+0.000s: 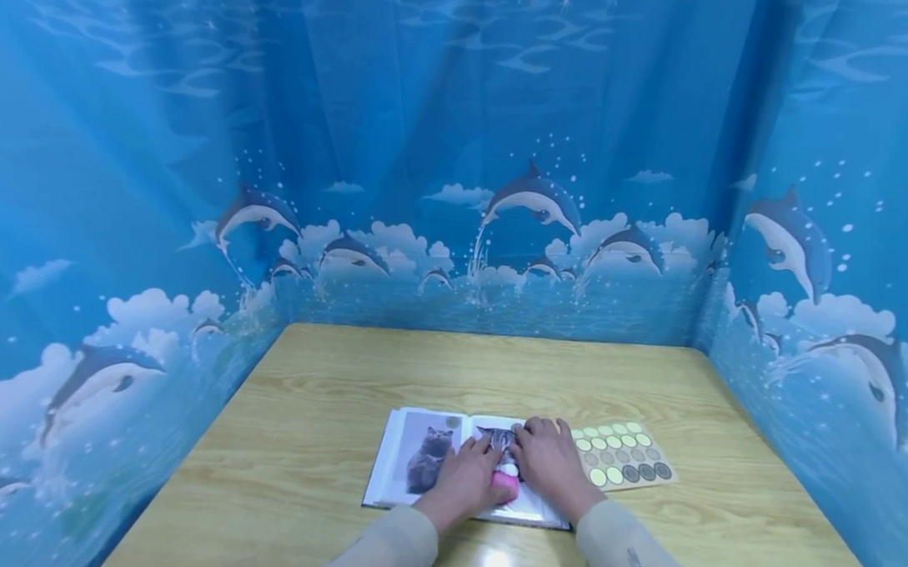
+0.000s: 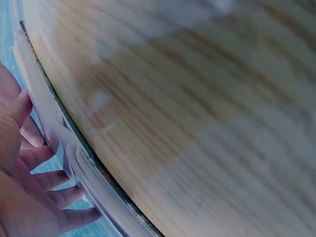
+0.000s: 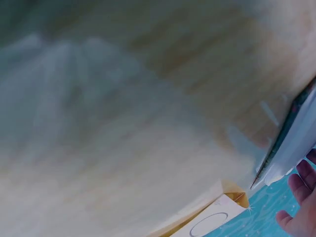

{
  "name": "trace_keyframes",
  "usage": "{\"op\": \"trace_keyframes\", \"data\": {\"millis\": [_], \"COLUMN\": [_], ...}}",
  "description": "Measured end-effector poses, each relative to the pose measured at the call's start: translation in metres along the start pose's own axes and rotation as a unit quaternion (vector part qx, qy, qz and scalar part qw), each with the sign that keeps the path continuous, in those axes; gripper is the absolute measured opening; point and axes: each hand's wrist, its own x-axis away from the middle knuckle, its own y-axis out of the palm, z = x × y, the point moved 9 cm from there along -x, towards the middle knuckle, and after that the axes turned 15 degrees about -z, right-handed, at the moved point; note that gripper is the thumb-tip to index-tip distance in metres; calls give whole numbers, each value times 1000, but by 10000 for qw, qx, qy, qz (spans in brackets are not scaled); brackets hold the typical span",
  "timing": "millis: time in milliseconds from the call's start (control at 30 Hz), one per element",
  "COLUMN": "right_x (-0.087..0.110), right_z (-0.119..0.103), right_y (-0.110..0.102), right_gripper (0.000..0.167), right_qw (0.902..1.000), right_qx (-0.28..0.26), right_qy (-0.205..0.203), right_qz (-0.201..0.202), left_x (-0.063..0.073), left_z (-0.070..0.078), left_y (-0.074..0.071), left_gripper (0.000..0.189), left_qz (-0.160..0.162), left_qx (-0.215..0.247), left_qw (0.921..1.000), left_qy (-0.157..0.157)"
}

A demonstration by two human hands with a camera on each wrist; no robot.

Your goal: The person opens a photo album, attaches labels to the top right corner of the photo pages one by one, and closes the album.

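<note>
Lying open on counter [image 1: 298, 453], cat-photo album [image 1: 388, 465]: probably light, stiff-covered, surface slippery, creasable; best held by cover edges [image 1: 521, 522]. Left grip [image 1: 465, 477] spread, right grip [image 1: 549, 462] loosely spread, both on right-hand page [image 1: 532, 506]; disc-marked board [image 1: 621, 458] beside.

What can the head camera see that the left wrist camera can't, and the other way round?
Only the head view shows the grey cat picture, the board of round spots and the dolphins on the curtain.

Only the left wrist view shows the palm side of the left hand and, edge-on, the curving page edges.

Both share the left hand, the open book, the table and some blue curtain. The right hand is plain from the head; from the left wrist, I can't be sure.
</note>
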Motion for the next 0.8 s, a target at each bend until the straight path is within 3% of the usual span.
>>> {"op": "trace_keyframes", "data": {"millis": [233,567,800], "right_x": [3,7,9], "right_z": [-3,-6,-7], "right_y": [2,5,6], "right_gripper": [47,49,55], "right_qw": [9997,9991,9976], "right_qx": [-122,-246,-300], "right_qy": [-168,-280,-211], "right_qz": [-147,-216,-583], "left_x": [0,1,0], "left_z": [0,-1,-2], "left_y": [0,-1,2], "left_gripper": [73,72,73], "left_qz": [-67,82,-37], "left_qx": [75,121,159], "left_qw": [9999,9999,9999], "left_qy": [-32,78,23]}}
